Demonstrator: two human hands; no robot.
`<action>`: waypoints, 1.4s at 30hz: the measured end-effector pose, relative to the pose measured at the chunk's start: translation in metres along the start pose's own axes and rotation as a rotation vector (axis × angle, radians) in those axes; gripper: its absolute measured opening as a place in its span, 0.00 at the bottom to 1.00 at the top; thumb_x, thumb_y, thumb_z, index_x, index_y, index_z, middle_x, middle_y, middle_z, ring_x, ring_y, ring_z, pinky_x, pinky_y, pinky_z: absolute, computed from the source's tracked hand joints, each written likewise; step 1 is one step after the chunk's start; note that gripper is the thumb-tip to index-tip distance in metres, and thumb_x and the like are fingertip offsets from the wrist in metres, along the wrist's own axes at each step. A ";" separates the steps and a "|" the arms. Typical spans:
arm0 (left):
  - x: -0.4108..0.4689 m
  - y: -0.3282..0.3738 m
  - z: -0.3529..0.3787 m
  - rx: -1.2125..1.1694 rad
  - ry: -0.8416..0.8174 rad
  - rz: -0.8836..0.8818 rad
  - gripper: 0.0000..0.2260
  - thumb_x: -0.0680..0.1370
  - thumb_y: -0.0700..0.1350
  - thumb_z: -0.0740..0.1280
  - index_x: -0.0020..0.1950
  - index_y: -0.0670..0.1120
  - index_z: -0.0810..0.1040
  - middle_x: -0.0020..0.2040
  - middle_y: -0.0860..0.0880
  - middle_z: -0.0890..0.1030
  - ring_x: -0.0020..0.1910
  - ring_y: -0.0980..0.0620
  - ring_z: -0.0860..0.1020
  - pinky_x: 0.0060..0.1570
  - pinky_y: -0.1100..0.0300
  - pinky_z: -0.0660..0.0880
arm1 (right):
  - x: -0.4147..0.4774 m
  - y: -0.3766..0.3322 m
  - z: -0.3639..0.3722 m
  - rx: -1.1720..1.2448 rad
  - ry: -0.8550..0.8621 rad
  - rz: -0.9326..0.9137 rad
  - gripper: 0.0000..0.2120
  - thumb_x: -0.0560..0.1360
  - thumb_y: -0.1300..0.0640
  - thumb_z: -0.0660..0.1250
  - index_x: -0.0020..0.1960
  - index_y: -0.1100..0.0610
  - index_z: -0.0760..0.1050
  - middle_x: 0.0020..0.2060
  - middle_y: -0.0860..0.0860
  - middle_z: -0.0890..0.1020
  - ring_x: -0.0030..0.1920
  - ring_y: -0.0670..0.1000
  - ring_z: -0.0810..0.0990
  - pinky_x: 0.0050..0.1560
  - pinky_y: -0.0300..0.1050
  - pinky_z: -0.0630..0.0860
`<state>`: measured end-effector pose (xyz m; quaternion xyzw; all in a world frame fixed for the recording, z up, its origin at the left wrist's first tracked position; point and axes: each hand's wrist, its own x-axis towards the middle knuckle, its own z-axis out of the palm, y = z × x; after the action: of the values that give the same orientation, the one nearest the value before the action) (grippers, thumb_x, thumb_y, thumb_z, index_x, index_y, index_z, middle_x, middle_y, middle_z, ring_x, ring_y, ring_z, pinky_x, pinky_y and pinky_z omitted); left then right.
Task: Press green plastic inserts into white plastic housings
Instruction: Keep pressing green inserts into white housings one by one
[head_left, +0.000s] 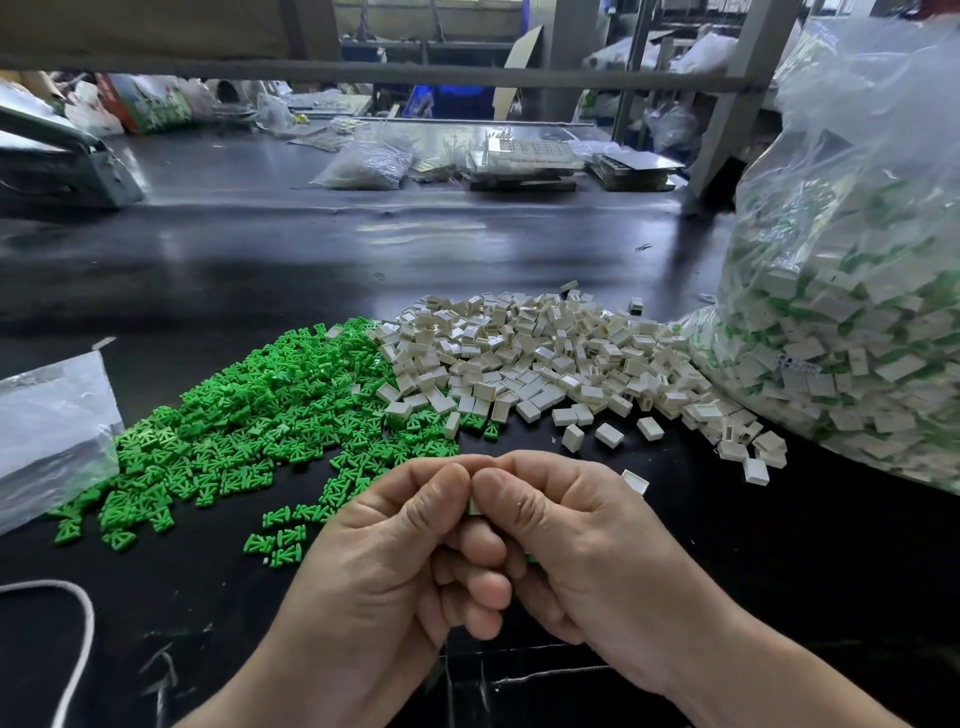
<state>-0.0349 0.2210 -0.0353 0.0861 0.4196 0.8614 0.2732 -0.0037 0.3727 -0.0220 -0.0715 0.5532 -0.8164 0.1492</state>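
Observation:
My left hand (395, 551) and my right hand (566, 535) meet at the front centre of the black table, thumbs pressed together. Between the thumb tips they pinch a small white housing (474, 506), mostly hidden; a sliver of green (531, 558) shows under my right fingers. Another white housing (635, 482) sticks out behind my right hand. A heap of green inserts (249, 421) lies ahead to the left. A heap of white housings (550, 358) lies ahead to the right, the two heaps touching.
A large clear bag (852, 291) of assembled white-and-green parts stands at the right. A flat clear plastic bag (47, 431) lies at the left, a white cord (78, 639) at the front left. Trays and bags (519, 161) sit along the table's far side.

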 end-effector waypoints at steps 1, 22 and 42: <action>0.000 0.000 0.000 -0.003 -0.004 0.016 0.25 0.56 0.51 0.84 0.47 0.41 0.84 0.28 0.41 0.79 0.22 0.48 0.78 0.20 0.60 0.75 | 0.000 0.002 -0.001 -0.035 0.022 -0.001 0.18 0.79 0.53 0.64 0.60 0.68 0.77 0.26 0.47 0.77 0.22 0.42 0.75 0.18 0.33 0.67; 0.002 0.000 -0.003 0.034 0.011 0.037 0.21 0.60 0.48 0.83 0.48 0.42 0.84 0.30 0.39 0.80 0.24 0.46 0.80 0.22 0.59 0.76 | 0.005 0.013 -0.007 -0.152 0.129 0.013 0.15 0.77 0.42 0.67 0.50 0.54 0.82 0.29 0.49 0.76 0.23 0.46 0.69 0.19 0.35 0.62; -0.002 0.009 -0.013 1.294 0.124 0.746 0.09 0.72 0.52 0.70 0.46 0.48 0.83 0.39 0.59 0.80 0.40 0.60 0.80 0.38 0.73 0.72 | 0.006 0.008 -0.009 -0.040 0.127 0.132 0.12 0.78 0.48 0.66 0.42 0.56 0.75 0.30 0.51 0.72 0.22 0.45 0.64 0.20 0.34 0.57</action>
<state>-0.0413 0.2064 -0.0363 0.3175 0.7999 0.4813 -0.1663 -0.0111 0.3758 -0.0333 0.0143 0.5811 -0.7966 0.1660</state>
